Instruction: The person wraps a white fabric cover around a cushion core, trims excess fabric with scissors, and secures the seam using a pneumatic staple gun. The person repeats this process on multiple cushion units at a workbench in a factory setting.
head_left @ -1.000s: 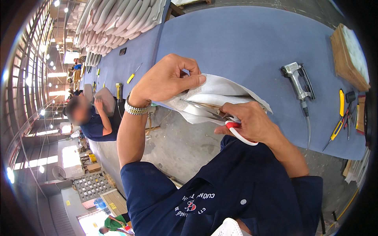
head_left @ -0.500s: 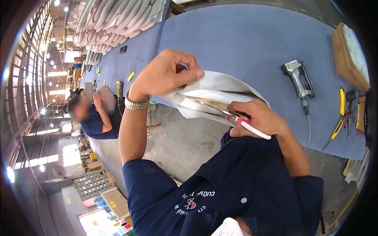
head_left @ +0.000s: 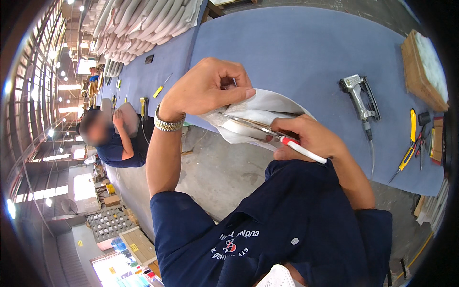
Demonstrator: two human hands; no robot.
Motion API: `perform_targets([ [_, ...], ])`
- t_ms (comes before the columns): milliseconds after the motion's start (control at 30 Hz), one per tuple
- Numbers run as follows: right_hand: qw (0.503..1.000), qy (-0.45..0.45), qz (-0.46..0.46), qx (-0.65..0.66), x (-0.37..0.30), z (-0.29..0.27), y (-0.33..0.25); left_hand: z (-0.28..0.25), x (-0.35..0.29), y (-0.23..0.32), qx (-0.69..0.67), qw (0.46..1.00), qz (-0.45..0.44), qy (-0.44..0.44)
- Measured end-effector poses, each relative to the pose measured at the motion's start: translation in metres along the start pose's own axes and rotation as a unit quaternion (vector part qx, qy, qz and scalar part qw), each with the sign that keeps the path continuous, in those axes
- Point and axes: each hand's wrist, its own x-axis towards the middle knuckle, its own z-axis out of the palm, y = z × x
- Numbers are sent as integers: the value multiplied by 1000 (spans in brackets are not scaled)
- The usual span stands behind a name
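Note:
My left hand (head_left: 210, 88), wearing a metal watch, pinches the edge of a white-and-grey fabric-covered piece (head_left: 281, 101) between thumb and fingers. The piece is held up over the near edge of the table, its folds open toward me. My right hand (head_left: 313, 137) grips a pair of scissors (head_left: 307, 151) with red and white handles. Their blades point left along the folds of the piece, the tips close beneath my left hand. Whether the blades are cutting material cannot be made out. My right fingers partly cover the handles.
On the blue-grey table (head_left: 287, 43) lie a staple gun (head_left: 357, 98) with a hose and yellow-handled tools (head_left: 412, 138). A cardboard box (head_left: 415, 71) stands at the right edge. Padded pieces (head_left: 143, 24) are piled at upper left. Another person (head_left: 119, 146) works at the left.
My left hand has moved slightly right with the piece. My right hand and the scissors have shifted a little up and left, nearer to my left hand.

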Motion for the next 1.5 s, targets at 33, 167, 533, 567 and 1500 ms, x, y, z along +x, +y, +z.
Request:
perform_targets([
  [33,1000,2,-7,-2,-6,-2,5,0,0,3,6,1000,-10,-9],
  [167,999,-29,24,2,-16,-8,8,0,1,7,-15,999,-31,-26],
  [533,999,-35,32,-13,-15,-15,2,1,3,10,-6,999,-28,-28],
  [567,999,-38,32,-14,-14,-16,0,1,3,11,-6,999,-29,-29],
  [1500,994,91,60,26,0,16,-16,-6,16,14,109,994,11,9],
])
